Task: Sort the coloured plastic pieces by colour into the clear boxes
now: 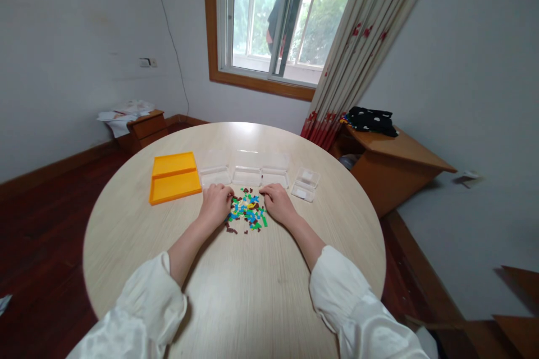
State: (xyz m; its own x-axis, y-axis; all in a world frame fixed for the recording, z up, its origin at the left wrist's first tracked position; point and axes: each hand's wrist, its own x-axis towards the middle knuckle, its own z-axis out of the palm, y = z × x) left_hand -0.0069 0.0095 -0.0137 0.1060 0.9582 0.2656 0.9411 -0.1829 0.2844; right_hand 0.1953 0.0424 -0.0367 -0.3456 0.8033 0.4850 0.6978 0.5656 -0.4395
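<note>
A loose pile of small building bricks (pixel 250 209) in blue, green, brown and yellow lies between my two hands on the round wooden table. My left hand (pixel 216 203) rests at the pile's left edge with its fingers curled inward, close to some brown bricks. Anything in those fingers is hidden or too small to name. On the opposite side, my right hand (pixel 279 203) has its fingers bent and held together, fingertips at the pile's upper right. Whatever they may hold cannot be made out.
Behind the bricks stand clear plastic boxes (pixel 247 175) with compartments. A smaller clear case (pixel 305 185) lies to the right, and a yellow two-part tray (pixel 175 177) to the left. The pale table (pixel 248 291) ends in a round edge.
</note>
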